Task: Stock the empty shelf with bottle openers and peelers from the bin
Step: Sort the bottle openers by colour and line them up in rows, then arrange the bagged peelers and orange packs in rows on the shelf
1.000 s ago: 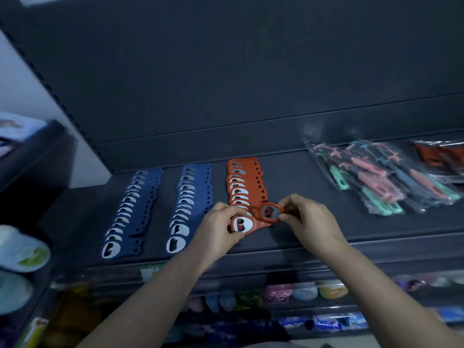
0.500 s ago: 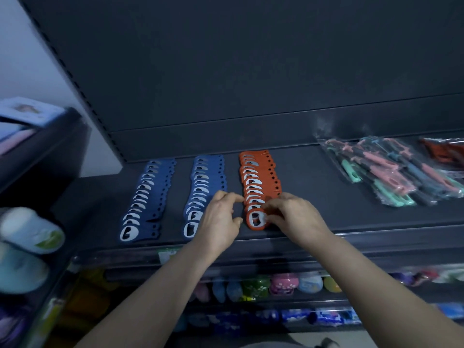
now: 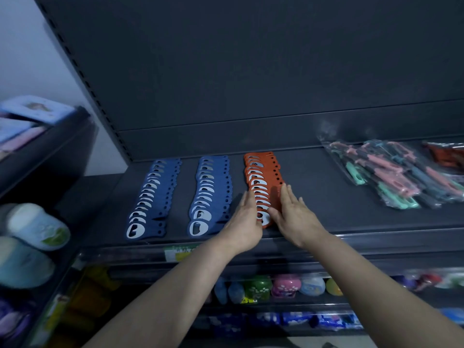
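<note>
With my left hand (image 3: pixel 244 222) and right hand (image 3: pixel 295 217) flat and holding nothing, I press both sides of the orange bottle openers (image 3: pixel 263 177) on the shelf (image 3: pixel 313 194) to square the row; next, I judge, I fetch more from the bin.

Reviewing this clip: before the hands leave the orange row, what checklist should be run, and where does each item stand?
1. Hands empty: the left hand and right hand lie flat, fingers straight, flanking the orange opener row: ok.
2. The orange opener row aligned: roughly straight: ok.
3. Both blue opener rows tidy, apart from orange: ok.
4. Bare shelf right of orange for another row: ok.
5. The peeler bags arranged: heaped loosely: not ok.
6. Stock left in the bin: out of view: cannot tell.
</note>
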Demonstrator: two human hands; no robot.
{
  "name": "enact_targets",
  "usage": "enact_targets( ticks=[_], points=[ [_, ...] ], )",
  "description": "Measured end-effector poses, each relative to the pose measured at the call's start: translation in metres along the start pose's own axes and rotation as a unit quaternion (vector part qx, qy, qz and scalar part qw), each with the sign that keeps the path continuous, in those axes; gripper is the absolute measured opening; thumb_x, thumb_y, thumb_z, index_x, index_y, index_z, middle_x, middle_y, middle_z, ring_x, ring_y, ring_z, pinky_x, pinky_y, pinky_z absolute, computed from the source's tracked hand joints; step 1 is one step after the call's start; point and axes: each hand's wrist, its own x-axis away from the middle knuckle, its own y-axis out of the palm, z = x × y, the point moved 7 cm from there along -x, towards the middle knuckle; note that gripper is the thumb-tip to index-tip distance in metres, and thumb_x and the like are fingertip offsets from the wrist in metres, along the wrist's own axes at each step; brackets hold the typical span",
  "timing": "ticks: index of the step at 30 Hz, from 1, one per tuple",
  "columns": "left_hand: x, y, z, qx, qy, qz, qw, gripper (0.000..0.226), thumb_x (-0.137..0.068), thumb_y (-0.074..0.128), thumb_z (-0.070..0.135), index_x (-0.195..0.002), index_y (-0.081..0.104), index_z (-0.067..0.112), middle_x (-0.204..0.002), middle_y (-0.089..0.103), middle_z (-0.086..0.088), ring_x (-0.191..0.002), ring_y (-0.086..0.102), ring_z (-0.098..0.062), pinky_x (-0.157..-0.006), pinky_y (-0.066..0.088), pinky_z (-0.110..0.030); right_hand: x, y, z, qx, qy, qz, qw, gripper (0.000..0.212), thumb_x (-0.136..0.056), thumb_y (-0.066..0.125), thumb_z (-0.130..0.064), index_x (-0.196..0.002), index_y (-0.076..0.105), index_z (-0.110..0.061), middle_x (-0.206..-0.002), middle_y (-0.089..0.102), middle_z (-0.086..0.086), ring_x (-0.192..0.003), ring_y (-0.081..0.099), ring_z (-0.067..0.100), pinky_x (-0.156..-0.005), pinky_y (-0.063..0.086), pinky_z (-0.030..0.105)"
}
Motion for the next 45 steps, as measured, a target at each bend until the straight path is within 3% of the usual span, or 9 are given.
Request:
enact_targets(
  ticks=[5, 10, 13, 21, 27, 31, 36, 41, 45],
  points=[
    [-0.007, -0.014, 0.0, 0.059, -0.06, 0.024, 0.996, 0.055, -0.09, 0.051, 0.004, -0.142, 0.032, 0.01, -0.142, 0.042, -0.007, -0.129, 0.042, -0.019, -0.099, 0.029, -0.018, -0.006, -0.004, 0.001, -0.02, 0.012, 0.018, 1.0, 0.073, -0.1, 0.034, -0.042, -0.152, -0.002, -0.005, -0.16, 0.001, 0.014, -0.148, 0.003, 0.024, -0.119, 0.005, 0.036],
    [-0.035, -0.024, -0.006, 0.125, -0.119, 0.029, 0.985, 0.054, -0.089, 0.053, 0.007, -0.14, 0.035, 0.014, -0.138, 0.045, -0.003, -0.128, 0.047, -0.023, -0.106, 0.04, -0.034, -0.034, -0.019, 0.011, -0.024, 0.023, 0.016, 0.999, 0.067, -0.101, 0.035, -0.038, -0.153, 0.004, -0.007, -0.16, 0.003, 0.011, -0.148, 0.004, 0.021, -0.12, 0.006, 0.037],
    [-0.061, -0.019, -0.017, 0.141, -0.135, 0.031, 0.98, 0.05, -0.083, 0.058, 0.011, -0.13, 0.043, 0.017, -0.126, 0.055, -0.006, -0.111, 0.06, -0.026, -0.093, 0.053, -0.043, -0.054, -0.017, 0.018, -0.039, 0.038, -0.008, 0.998, 0.067, -0.101, 0.035, -0.038, -0.152, 0.004, -0.007, -0.16, 0.003, 0.012, -0.148, 0.004, 0.021, -0.12, 0.005, 0.036],
    [-0.089, -0.025, -0.01, 0.149, -0.16, 0.021, 0.976, 0.083, -0.093, 0.057, 0.02, -0.153, 0.001, 0.011, -0.158, 0.019, -0.006, -0.14, 0.032, -0.025, -0.112, 0.036, -0.042, -0.099, -0.014, 0.027, 0.018, 0.058, -0.024, 0.998, 0.074, -0.099, 0.022, -0.052, -0.152, 0.0, -0.007, -0.161, 0.002, 0.008, -0.147, -0.013, 0.023, -0.119, -0.006, 0.044],
    [-0.112, 0.0, -0.026, 0.149, -0.159, 0.019, 0.976, 0.088, -0.071, 0.056, 0.045, -0.149, 0.017, 0.033, -0.152, 0.034, -0.003, -0.138, 0.034, -0.034, -0.109, 0.037, -0.051, -0.104, -0.007, 0.022, 0.03, 0.035, -0.036, 0.998, 0.069, -0.1, 0.016, -0.052, -0.153, -0.001, -0.011, -0.161, 0.001, 0.003, -0.147, -0.012, 0.017, -0.118, -0.01, 0.045],
    [-0.099, -0.015, 0.001, 0.108, -0.125, 0.036, 0.986, 0.083, -0.091, 0.055, 0.019, -0.153, 0.001, 0.012, -0.161, 0.009, -0.008, -0.147, 0.014, -0.026, -0.119, 0.019, -0.044, -0.099, -0.019, 0.024, -0.031, 0.029, 0.008, 0.999, 0.066, -0.101, 0.025, -0.045, -0.153, 0.005, -0.01, -0.161, 0.006, 0.004, -0.148, -0.006, 0.018, -0.12, -0.002, 0.039],
    [-0.105, -0.011, 0.031, 0.037, -0.029, 0.025, 0.999, 0.066, -0.094, 0.047, 0.005, -0.152, 0.015, 0.005, -0.161, 0.01, -0.008, -0.148, 0.008, -0.018, -0.119, 0.004, -0.024, -0.074, -0.055, 0.044, 0.019, -0.019, 0.07, 0.997, 0.051, -0.099, 0.039, -0.017, -0.148, 0.029, -0.01, -0.157, 0.024, 0.007, -0.148, 0.009, 0.022, -0.119, 0.012, 0.04],
    [-0.113, 0.009, 0.078, 0.004, 0.047, 0.012, 0.999, 0.049, -0.093, 0.047, 0.001, -0.141, 0.044, 0.007, -0.152, 0.034, -0.009, -0.142, 0.029, -0.018, -0.112, 0.013, -0.016, -0.036, -0.119, 0.098, 0.144, -0.045, 0.2, 0.968, 0.038, -0.075, 0.06, 0.003, -0.105, 0.073, -0.016, -0.114, 0.069, 0.009, -0.118, 0.058, 0.03, -0.092, 0.05, 0.039],
    [-0.129, 0.042, 0.12, -0.023, 0.061, -0.016, 0.998, 0.045, -0.093, 0.052, 0.01, -0.138, 0.048, 0.013, -0.148, 0.041, -0.006, -0.137, 0.038, -0.018, -0.111, 0.021, -0.019, -0.021, -0.174, 0.156, 0.213, 0.035, 0.266, 0.939, 0.03, -0.072, 0.073, -0.014, -0.101, 0.073, -0.019, -0.111, 0.07, 0.007, -0.116, 0.059, 0.032, -0.087, 0.048, 0.042]
  ],
)
